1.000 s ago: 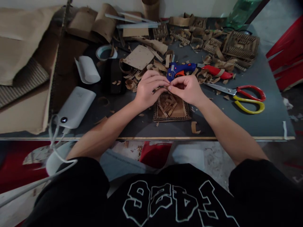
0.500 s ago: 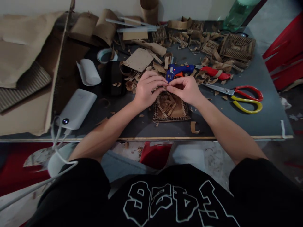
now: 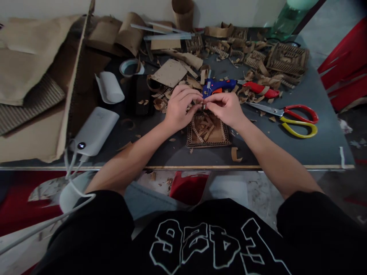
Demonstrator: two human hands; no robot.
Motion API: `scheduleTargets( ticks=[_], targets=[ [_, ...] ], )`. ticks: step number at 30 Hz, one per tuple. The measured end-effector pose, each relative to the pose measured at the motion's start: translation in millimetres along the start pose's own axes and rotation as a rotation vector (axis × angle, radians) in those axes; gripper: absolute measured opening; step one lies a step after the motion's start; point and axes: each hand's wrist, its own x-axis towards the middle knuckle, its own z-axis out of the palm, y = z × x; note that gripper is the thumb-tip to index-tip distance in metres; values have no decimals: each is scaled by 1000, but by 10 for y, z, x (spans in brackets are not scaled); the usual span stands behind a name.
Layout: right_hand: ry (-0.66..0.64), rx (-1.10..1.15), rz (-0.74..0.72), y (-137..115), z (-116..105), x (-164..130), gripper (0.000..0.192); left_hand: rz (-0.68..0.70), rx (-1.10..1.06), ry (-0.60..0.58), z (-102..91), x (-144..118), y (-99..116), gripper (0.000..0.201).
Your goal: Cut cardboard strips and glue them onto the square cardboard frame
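My left hand (image 3: 182,105) and my right hand (image 3: 226,108) meet above the far edge of a square corrugated cardboard piece (image 3: 217,131). Both are closed, thumbs and fingertips pinched close together. Whatever sits between the fingertips is too small and covered to name. Inside the cardboard square lie several short cardboard strips (image 3: 205,128). Just beyond my fingertips rests a blue glue gun (image 3: 219,84) with an orange trigger, its nozzle end near my fingers.
Scissors (image 3: 282,111) with red and yellow handles lie to the right, near a red-handled tool (image 3: 262,89). Cardboard scraps (image 3: 252,57) cover the back. A power bank (image 3: 97,130), white paper roll (image 3: 110,88) and large cardboard sheets (image 3: 31,130) are at left.
My fingertips have parted slightly, showing a bit of the glue gun's nozzle between them. The whole view has shifted a little; the objects on the table stay put.
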Motion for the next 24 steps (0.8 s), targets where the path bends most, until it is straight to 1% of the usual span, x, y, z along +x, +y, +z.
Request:
scheduleTargets(
  ticks=[1, 3, 5, 8, 10, 12, 15, 17, 19, 21, 24],
  targets=[
    [49, -46, -21, -2, -5, 2, 8, -1, 9, 5, -3, -3, 12, 34],
    [155, -92, -54, 0, -39, 18, 16, -10, 21, 9, -11, -10, 30, 34],
    [234, -51, -58, 14, -102, 48, 32, -29, 16, 8, -20, -15, 38, 36],
    [282, 28, -35, 45, -204, 94, 55, -53, -13, 15, -24, -18, 39, 38],
    [264, 15, -23, 48, -231, 97, 64, -53, -17, 28, -19, -17, 43, 38],
    [204, -21, -49, 24, -209, 72, 66, -49, -2, 45, -14, -18, 53, 36],
    [90, -61, -146, -45, -121, 7, 56, -42, 23, 64, -14, -24, 70, 35],
    [15, -75, -168, -80, -68, -29, 50, -42, 30, 56, -18, -32, 72, 37],
    [-34, -67, -148, -86, -41, -46, 45, -42, 37, 39, -19, -40, 66, 39],
    [-52, -43, -125, -73, -38, -48, 42, -32, 53, 34, -18, -46, 58, 40],
    [-83, -17, -94, -72, -55, -40, 42, -2, 83, 68, -22, -47, 52, 41]
  ],
)
